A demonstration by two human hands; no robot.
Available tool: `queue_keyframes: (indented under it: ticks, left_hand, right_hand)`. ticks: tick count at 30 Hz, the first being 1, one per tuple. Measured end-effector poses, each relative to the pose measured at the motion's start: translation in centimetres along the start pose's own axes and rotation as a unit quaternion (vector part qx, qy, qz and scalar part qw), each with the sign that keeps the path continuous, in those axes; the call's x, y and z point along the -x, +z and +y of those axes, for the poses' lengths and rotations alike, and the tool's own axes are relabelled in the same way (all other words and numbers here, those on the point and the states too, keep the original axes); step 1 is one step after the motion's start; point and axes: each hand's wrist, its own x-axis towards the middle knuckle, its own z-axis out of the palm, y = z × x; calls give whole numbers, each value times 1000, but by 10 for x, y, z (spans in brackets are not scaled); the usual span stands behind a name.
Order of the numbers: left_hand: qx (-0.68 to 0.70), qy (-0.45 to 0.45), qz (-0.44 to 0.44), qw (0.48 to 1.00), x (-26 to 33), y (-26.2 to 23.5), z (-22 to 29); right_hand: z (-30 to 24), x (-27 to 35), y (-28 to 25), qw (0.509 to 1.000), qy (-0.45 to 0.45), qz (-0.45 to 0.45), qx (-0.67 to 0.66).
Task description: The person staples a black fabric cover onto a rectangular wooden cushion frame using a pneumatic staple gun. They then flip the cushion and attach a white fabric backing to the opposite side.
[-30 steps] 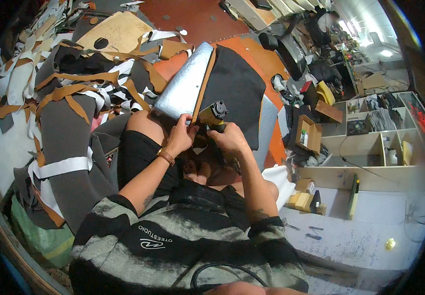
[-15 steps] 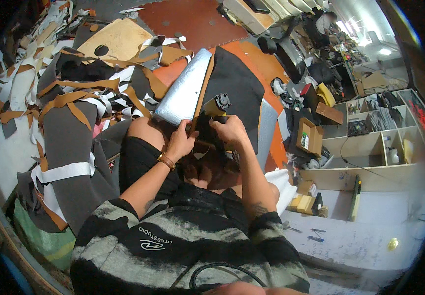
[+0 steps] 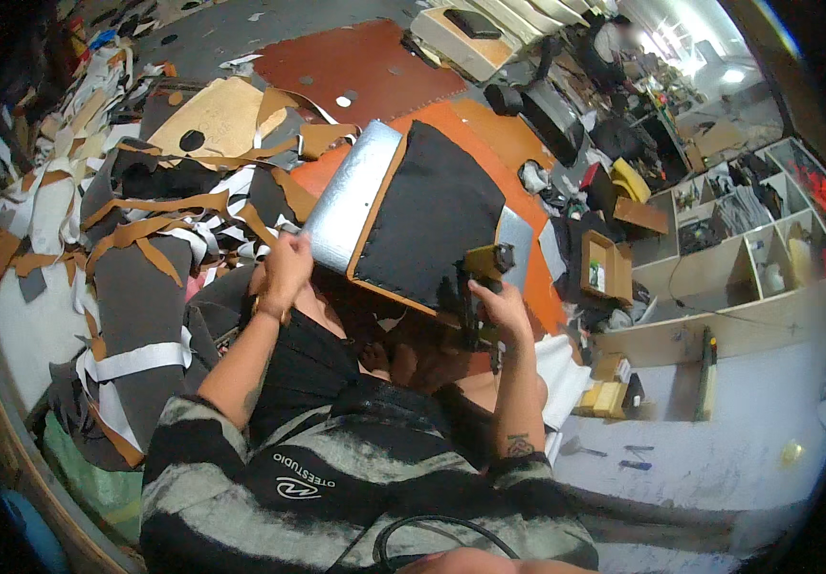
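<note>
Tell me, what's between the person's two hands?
In the head view, the black fabric-covered panel with its wooden edge spans between the left hand and the right hand, which holds a staple gun.

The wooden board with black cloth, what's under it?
Under the board show silver padding and the person's bare knees. Whatever lies beneath its middle is covered.

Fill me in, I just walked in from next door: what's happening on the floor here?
A person sits among fabric scraps, propping a wooden panel covered in black cloth on their lap. The left hand grips its silver-padded edge; the right hand holds a black and yellow staple-type gun against the panel's lower corner.
</note>
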Motion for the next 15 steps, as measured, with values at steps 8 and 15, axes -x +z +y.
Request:
queue_keyframes:
  ticks: [8, 15]
  left_hand:
    - [234, -166, -354, 890, 93, 108, 7]
    - [172, -109, -221, 954, 61, 75, 6]
  right_hand:
    - [53, 69, -21, 966, 42, 71, -243]
    - [92, 97, -43, 978, 68, 85, -176]
